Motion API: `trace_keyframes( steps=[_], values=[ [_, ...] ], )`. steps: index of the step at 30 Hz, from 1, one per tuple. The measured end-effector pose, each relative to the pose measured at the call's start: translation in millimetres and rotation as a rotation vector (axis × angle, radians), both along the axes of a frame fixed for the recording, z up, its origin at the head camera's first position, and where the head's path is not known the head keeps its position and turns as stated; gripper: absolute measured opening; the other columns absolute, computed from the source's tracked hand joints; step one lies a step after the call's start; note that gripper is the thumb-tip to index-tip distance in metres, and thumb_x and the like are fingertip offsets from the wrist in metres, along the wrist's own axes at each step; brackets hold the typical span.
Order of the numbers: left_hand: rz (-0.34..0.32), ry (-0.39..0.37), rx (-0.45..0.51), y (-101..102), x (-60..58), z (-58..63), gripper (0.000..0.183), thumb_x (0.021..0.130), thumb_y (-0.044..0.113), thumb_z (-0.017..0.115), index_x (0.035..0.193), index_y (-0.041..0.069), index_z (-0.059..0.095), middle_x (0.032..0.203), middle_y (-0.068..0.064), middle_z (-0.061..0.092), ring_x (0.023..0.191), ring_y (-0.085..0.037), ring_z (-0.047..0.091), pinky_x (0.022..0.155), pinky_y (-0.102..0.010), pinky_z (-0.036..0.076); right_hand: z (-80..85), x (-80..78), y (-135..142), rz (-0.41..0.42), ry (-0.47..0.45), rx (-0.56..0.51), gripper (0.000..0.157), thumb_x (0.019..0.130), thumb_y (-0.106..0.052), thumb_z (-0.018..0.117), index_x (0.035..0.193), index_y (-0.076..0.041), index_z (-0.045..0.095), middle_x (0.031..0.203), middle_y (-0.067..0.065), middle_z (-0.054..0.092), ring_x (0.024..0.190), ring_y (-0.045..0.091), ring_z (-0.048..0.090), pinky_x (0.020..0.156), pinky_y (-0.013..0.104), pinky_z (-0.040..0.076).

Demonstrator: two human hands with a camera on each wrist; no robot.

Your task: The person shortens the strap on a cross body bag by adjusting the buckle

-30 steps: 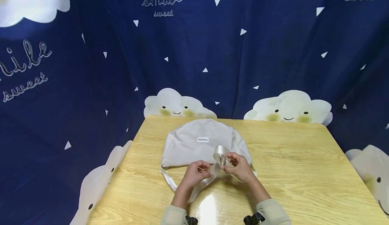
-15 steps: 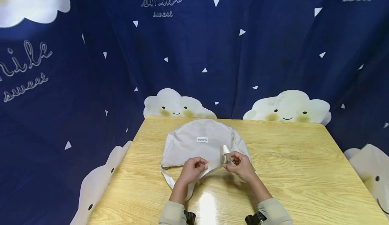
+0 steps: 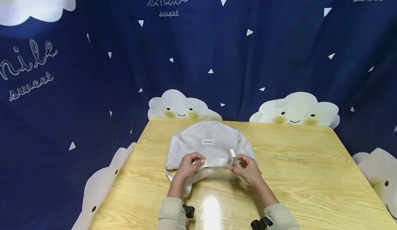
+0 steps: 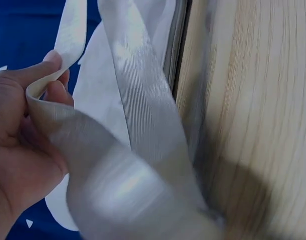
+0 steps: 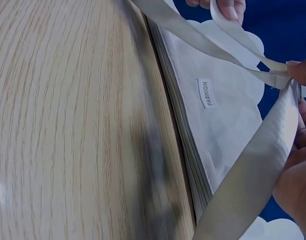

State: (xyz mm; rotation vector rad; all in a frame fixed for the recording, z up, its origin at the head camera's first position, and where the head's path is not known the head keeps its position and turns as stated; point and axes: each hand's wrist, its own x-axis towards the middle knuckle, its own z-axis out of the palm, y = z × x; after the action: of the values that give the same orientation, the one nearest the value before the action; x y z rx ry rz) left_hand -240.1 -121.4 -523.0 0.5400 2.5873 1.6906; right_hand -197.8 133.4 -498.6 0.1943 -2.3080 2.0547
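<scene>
A pale cream shoulder bag [image 3: 198, 137] with a small FASHION label [image 5: 205, 93] lies on the table, its zipped edge toward me. My left hand [image 3: 187, 167] pinches the bag's webbing strap [image 4: 150, 110] between thumb and fingers; in the left wrist view the strap folds round them and hangs in a loop. At the right, my right hand [image 3: 247, 169] pinches the strap at its metal slide buckle [image 3: 231, 158]. One length of strap runs taut between the hands, and a second length sags beneath it. In the right wrist view the buckle is mostly hidden by the fingers.
The wooden table [image 3: 297, 175] extends to both sides of the bag. Behind it hangs a dark blue curtain [image 3: 192, 50] printed with clouds and white triangles. A bright light reflection shows on the tabletop near my forearms.
My left hand has moved up and to the left, drawing the strap length between the hands straighter. My right hand has stayed nearly in place, with the buckle turning slightly.
</scene>
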Motion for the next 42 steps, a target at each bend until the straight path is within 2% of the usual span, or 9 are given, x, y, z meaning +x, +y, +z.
trace_keyframes(
  steps=[5,9,13,16,23,28,33,38,42],
  values=[
    [-0.058,-0.013,-0.006,-11,7.1,10.0,0.008,0.087,0.000,0.062,0.092,-0.002,0.068,0.082,-0.011,0.065,0.071,-0.013,0.052,0.062,-0.023,0.042,-3.5,-0.8,3,0.017,0.032,-0.013,0.037,0.069,0.012,0.071,0.104,0.015,0.058,0.079,0.012,0.061,0.068,0.011,0.054,0.061,0.020,0.045],
    [-0.111,-0.049,0.020,-15,12.9,18.0,0.008,0.087,-0.005,0.060,0.092,-0.008,0.065,0.076,-0.013,0.060,0.067,-0.013,0.050,0.059,-0.022,0.041,-6.0,-1.5,4,0.042,0.054,-0.026,0.037,0.070,0.012,0.071,0.104,0.015,0.058,0.079,0.017,0.060,0.067,0.012,0.053,0.060,0.020,0.044],
    [-0.135,-0.175,0.043,-13,9.7,3.4,0.009,0.088,0.000,0.061,0.094,-0.003,0.066,0.073,-0.003,0.056,0.062,-0.010,0.047,0.054,-0.020,0.040,-5.7,-1.3,3,0.053,0.060,-0.033,0.038,0.070,0.012,0.071,0.105,0.014,0.058,0.080,0.019,0.059,0.067,0.014,0.053,0.059,0.020,0.044],
    [-0.146,-0.227,0.030,-10,7.7,-9.4,0.010,0.088,0.004,0.063,0.097,0.001,0.067,0.074,0.000,0.057,0.063,-0.010,0.049,0.055,-0.021,0.041,-3.4,-0.5,2,0.050,0.060,-0.035,0.037,0.070,0.012,0.071,0.105,0.014,0.058,0.079,0.019,0.060,0.066,0.014,0.052,0.058,0.020,0.043],
    [-0.193,-0.287,0.007,13,14.6,-4.3,0.028,0.084,0.010,0.067,0.109,-0.003,0.063,0.085,-0.009,0.062,0.072,-0.021,0.059,0.068,-0.038,0.049,-1.0,0.4,-1,0.052,0.077,-0.034,0.038,0.069,0.013,0.070,0.105,0.014,0.057,0.080,0.022,0.060,0.066,0.013,0.052,0.058,0.020,0.043],
    [-0.203,-0.261,-0.038,30,13.3,-8.9,0.033,0.077,0.012,0.075,0.107,0.001,0.064,0.086,-0.007,0.064,0.071,-0.014,0.059,0.065,-0.029,0.047,0.1,-0.4,-3,0.049,0.076,-0.024,0.038,0.069,0.012,0.071,0.105,0.013,0.058,0.079,0.018,0.060,0.066,0.015,0.054,0.058,0.020,0.044],
    [-0.203,-0.294,-0.065,34,17.9,-14.3,0.033,0.071,0.000,0.078,0.101,0.001,0.064,0.082,-0.010,0.062,0.071,-0.013,0.056,0.064,-0.027,0.047,-9.1,-4.2,1,0.050,0.106,-0.031,0.037,0.069,0.012,0.071,0.104,0.014,0.057,0.078,0.016,0.060,0.065,0.012,0.053,0.057,0.021,0.044],
    [-0.183,-0.226,-0.087,27,17.2,-18.4,0.029,0.071,-0.011,0.066,0.097,0.001,0.066,0.073,-0.008,0.058,0.062,-0.011,0.052,0.057,-0.024,0.044,-29.8,-12.2,11,0.015,0.073,0.001,0.038,0.070,0.008,0.074,0.105,0.010,0.060,0.078,0.010,0.060,0.068,0.012,0.054,0.061,0.021,0.044],
    [-0.115,-0.152,-0.081,18,12.1,-18.9,0.024,0.078,-0.008,0.058,0.097,0.004,0.067,0.075,-0.004,0.057,0.063,-0.010,0.049,0.056,-0.024,0.043,-35.5,-13.7,17,0.000,0.059,0.024,0.037,0.070,0.007,0.076,0.104,0.008,0.061,0.078,0.010,0.060,0.069,0.012,0.054,0.062,0.020,0.044]
  ],
)
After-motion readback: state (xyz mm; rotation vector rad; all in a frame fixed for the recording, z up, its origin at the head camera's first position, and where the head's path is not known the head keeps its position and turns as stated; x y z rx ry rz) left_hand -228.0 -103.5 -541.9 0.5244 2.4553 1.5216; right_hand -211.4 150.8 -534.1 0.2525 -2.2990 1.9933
